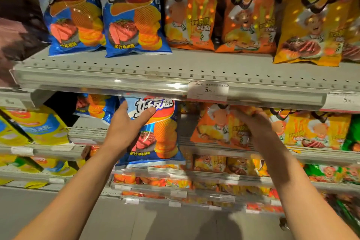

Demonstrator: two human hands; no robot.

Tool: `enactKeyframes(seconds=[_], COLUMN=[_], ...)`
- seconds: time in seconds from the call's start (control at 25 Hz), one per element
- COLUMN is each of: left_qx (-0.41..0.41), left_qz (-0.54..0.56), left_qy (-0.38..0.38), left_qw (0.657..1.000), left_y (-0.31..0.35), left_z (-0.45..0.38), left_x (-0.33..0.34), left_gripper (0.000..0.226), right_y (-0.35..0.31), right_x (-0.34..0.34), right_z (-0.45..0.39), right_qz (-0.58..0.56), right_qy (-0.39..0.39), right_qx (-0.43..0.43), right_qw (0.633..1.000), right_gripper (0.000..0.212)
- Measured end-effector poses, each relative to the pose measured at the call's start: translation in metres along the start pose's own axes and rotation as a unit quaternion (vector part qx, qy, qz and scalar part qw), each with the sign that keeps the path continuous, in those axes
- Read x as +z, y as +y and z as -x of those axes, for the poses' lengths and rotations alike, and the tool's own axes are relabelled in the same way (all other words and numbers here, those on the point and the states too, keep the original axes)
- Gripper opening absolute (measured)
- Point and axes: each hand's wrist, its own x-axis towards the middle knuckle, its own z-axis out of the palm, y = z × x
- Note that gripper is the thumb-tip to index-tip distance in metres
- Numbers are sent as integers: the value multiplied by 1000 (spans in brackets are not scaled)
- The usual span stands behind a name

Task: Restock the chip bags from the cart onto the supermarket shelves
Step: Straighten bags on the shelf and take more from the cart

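While both hands are raised to the second shelf (194, 146), the step in hand looks like placing, with a bag in each being slid in under the upper shelf (116, 76). Left hand (124, 128) has the grip curled round the blue bag (155, 138), thumb across its front near the top and fingers hidden behind; that bag hangs at centre frame, its lower edge well below the shelf lip, so it is not yet seated. Right hand (255, 124) pinches the top of an orange bag (218, 128) at centre right, which seems to rest on the second shelf or just above it; I cannot tell which.

Next, I judge, the blue bag must be lifted and pushed back into the gap beside the other blue bags (93, 105) at centre left, upright and facing out.

Upper shelf holds two blue bags at upper left, orange ones in the middle and a yellow-orange one at upper right. No cart is in view.
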Motion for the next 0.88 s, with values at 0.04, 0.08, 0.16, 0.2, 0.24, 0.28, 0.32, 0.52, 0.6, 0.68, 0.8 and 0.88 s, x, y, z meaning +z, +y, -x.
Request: enactKeyframes(seconds=[0.04,0.08,0.16,0.2,0.24,0.28,0.32,0.52,0.6,0.68,0.8,0.88], left_qx=[-4,2,-1,1,2,-2,-3,-14,-5,11,11,11], left_qz=[-3,0,9,24,28,28,25,30,42,51,55,63], left_qy=[2,0,1,2,5,4,6,-4,-2,3,15,15], left_qw=[1000,1000,1000,1000,1000,1000,1000,999,999,999,998,998], left_y=[0,-1,0,0,1,1,-2,-8,-11,-15,-17,-15], left_z=[-2,-3,-4,-4,-4,-5,-6,-6,-6,-5,-5,-6], left_x=[0,0,-2,-2,-4,-6,-8,-18,-20,-24,-36,-45], left_gripper=[88,69,56,71,85,93,89,39,32,44,43,30], right_y=[-1,1,9,13,15,16,16,16,23,24,23,27], right_x=[-1,-2,-3,-4,-4,-5,-5,-2,2,8,20,29], right_z=[-8,-15,-26,-28,-29,-31,-33,-27,-16,-10,-3,6], right_qz=[-6,-9,-10,-8,-3,7,16,86,132,170,302,401], right_qy=[7,17,16,5,-3,-5,-9,-17,-16,24,146,204], right_qx=[-4,-5,-5,-6,-7,-6,-14,-46,-58,-97,-161,-232], right_qw=[1000,1000,1000,1000,1000,1000,1000,995,989,980,928,862], right_gripper=[50,45,46,53,63,69,71,44,22,21,40,55])
